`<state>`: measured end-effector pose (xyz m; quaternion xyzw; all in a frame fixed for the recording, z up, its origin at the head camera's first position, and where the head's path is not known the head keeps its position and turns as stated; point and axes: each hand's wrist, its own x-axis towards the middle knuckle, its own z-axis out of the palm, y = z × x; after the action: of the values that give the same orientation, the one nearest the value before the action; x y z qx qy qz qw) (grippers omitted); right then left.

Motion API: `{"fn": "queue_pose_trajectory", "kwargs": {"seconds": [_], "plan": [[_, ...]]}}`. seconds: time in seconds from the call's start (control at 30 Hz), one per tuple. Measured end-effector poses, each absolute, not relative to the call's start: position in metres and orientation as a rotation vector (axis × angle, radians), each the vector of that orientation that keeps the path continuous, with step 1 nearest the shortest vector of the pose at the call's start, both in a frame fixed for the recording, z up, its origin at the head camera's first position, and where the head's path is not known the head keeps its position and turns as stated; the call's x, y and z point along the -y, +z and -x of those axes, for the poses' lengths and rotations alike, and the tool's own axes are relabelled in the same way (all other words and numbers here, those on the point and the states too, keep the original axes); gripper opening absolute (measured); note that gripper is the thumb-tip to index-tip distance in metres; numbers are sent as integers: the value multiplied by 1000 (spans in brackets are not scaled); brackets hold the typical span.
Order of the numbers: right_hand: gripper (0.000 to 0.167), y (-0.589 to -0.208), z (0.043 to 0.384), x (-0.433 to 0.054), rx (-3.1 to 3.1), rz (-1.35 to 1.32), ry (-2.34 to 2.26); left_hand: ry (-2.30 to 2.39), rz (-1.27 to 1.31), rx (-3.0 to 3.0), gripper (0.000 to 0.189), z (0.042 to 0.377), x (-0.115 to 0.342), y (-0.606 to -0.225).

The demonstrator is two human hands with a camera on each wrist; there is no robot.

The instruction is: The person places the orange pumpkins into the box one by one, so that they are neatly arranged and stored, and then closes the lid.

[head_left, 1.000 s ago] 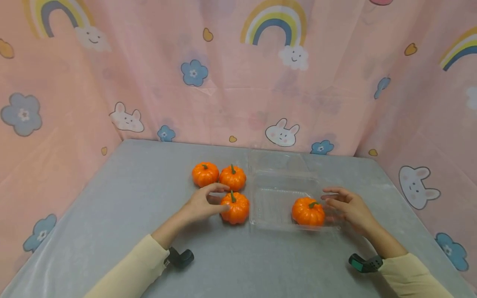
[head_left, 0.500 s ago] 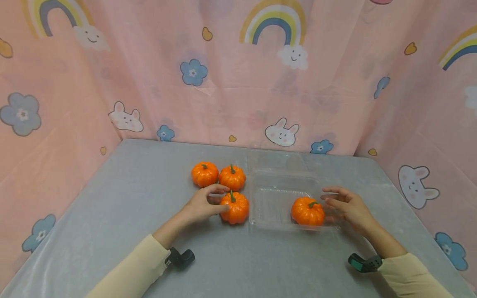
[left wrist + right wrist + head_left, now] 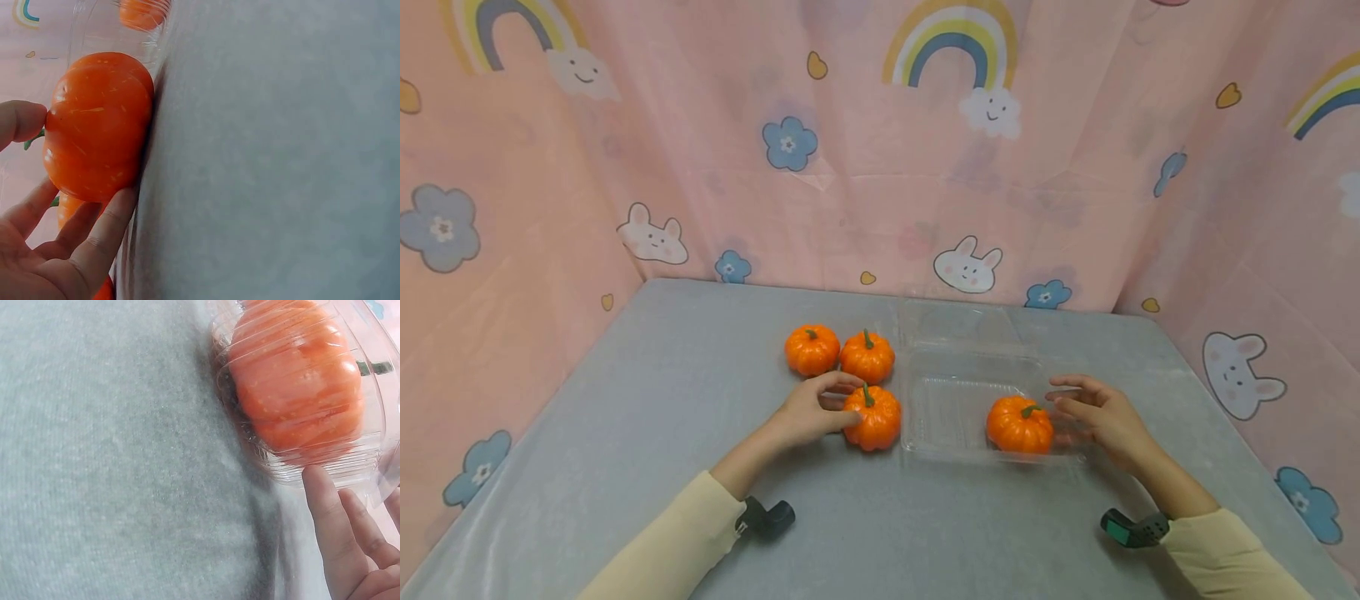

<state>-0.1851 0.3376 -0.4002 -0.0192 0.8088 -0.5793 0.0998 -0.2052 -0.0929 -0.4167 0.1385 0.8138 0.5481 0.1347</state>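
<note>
My left hand [image 3: 808, 412] holds a small orange pumpkin [image 3: 872, 418] with a green stem, which sits on the table just left of a clear plastic clamshell box [image 3: 951, 417]. In the left wrist view the thumb [image 3: 28, 120] touches the pumpkin near its stem while the other fingers spread along its side. Another pumpkin [image 3: 1019, 425] lies inside the box, at its front right. My right hand [image 3: 1108, 417] is beside the box's right wall. Its fairly straight fingers [image 3: 328, 519] reach the ribbed plastic in the right wrist view.
Behind the left hand, two more pumpkins, one at the left [image 3: 812, 350] and one at the right [image 3: 867, 357], sit side by side. The box's raised lid [image 3: 958, 323] leans toward the back. A grey cloth covers the table [image 3: 700, 350], and a pink patterned curtain [image 3: 850, 200] hangs around it.
</note>
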Motion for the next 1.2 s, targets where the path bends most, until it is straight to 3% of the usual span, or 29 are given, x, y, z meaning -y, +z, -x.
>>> {"fn": "queue_pose_trajectory", "kwargs": {"seconds": [0.43, 0.63, 1.2], "plan": [[35, -401, 186, -337, -2399, 42, -1702, 1592, -405, -2378, 45, 204, 95, -418], [29, -401, 186, -338, -2382, 56, -1711, 1581, -398, -2395, 44, 205, 99, -415], [31, -399, 187, -337, -2406, 46, -1694, 1609, -442, -2436, 46, 208, 103, -385]]}}
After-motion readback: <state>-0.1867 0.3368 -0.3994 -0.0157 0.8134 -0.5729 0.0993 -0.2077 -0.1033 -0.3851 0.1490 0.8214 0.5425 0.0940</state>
